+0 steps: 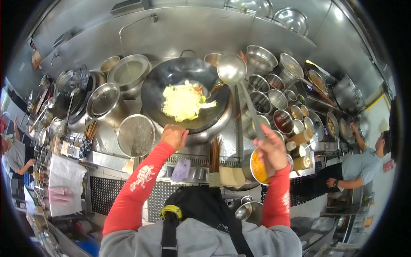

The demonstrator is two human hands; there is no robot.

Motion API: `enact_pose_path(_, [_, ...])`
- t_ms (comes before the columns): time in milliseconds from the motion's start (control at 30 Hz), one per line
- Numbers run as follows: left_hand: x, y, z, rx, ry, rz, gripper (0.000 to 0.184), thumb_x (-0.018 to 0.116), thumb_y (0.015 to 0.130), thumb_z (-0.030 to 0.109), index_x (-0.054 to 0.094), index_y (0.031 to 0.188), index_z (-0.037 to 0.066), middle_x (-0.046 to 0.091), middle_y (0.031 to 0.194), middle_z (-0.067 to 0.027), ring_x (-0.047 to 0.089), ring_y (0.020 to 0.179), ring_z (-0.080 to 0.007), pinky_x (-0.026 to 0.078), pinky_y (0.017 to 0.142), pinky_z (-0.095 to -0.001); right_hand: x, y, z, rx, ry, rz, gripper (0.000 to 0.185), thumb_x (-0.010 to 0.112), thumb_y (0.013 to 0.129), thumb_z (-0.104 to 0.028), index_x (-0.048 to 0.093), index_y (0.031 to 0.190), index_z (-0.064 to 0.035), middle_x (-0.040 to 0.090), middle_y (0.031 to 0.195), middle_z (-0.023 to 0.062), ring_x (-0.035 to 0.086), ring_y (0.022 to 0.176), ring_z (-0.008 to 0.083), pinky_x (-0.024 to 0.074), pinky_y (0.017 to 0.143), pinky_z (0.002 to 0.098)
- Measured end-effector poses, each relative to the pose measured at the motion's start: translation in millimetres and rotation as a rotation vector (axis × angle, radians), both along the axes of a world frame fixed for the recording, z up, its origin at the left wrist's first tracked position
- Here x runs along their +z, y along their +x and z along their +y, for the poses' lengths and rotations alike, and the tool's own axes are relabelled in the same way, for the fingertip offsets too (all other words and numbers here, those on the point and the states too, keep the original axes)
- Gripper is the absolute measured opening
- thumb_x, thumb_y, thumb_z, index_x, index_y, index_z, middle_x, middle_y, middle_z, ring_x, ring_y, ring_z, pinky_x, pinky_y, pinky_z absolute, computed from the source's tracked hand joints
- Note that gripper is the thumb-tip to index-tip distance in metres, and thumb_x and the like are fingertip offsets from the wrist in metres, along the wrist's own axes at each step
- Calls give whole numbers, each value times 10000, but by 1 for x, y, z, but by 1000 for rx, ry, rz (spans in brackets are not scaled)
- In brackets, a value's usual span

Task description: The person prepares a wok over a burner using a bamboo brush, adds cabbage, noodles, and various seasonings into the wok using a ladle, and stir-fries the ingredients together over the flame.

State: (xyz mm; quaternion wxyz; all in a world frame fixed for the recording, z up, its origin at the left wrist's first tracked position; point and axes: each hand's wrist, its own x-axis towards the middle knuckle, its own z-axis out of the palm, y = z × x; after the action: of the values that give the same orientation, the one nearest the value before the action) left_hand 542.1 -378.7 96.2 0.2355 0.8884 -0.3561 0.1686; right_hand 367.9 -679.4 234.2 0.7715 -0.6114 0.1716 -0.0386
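My left hand (174, 136) is closed at the near rim of a black wok (156, 92); whether it grips a handle or the rim itself is hidden. In the wok lies a heap of pale shredded vegetable, likely cabbage (184, 103), with a bit of orange on top. My right hand (273, 147) holds a long-handled metal ladle (231, 69) by its handle, the fingers slightly blurred. The ladle's bowl is raised over the wok's far right edge. Under my right hand stands a bowl of orange-yellow liquid (259, 169), partly covered by the hand.
Right of the wok are several metal seasoning containers (283, 121) and squeeze bottles (302, 137). To the left sit a round mesh strainer (136, 135) and metal pots (102, 100). A bamboo brush (215, 158) stands at the front edge. Co-workers (364, 169) stand at both sides.
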Motion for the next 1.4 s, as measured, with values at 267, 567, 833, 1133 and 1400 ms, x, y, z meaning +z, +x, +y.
enact_pose_path(267, [8, -10, -8, 1, -48, 15, 196, 606, 812, 237, 605, 686, 87, 617, 678, -127, 592, 639, -330, 433, 648, -444, -211, -12, 94, 152, -352, -159, 663, 574, 898, -37, 287, 1491, -116, 579, 991, 22, 507, 702, 52, 456, 590, 203])
enact_pose_path(567, [2, -4, -6, 22, -51, -33, 166, 620, 782, 209, 594, 671, 88, 605, 635, -110, 584, 604, -313, 420, 626, -441, -107, 65, -65, -199, -711, -120, 601, 491, 876, -26, 338, 1456, -65, 567, 707, 33, 490, 459, 100, 411, 410, 253])
enact_pose_path(833, [2, -4, -6, 12, -57, -66, 167, 632, 767, 199, 573, 653, 92, 586, 623, -103, 575, 587, -307, 409, 605, -438, -74, 129, -159, 18, -839, 275, 617, 568, 787, -46, 415, 1382, 17, 612, 667, 114, 561, 459, 175, 445, 414, 318])
enact_pose_path(1133, [3, -7, -6, 36, -55, -62, 170, 626, 765, 193, 574, 639, 93, 589, 630, -100, 576, 602, -306, 407, 620, -432, -81, 120, -187, -218, 414, 39, 315, 537, 890, -36, 423, 1184, -25, 594, 814, 145, 547, 557, 155, 457, 450, 259])
enact_pose_path(1400, [4, -7, -7, 20, -86, -53, 153, 639, 763, 180, 586, 656, 85, 583, 626, -97, 566, 592, -307, 391, 618, -424, -70, 91, -183, -176, 488, -71, 299, 523, 903, -51, 409, 1179, -54, 583, 890, 150, 537, 605, 131, 455, 485, 222])
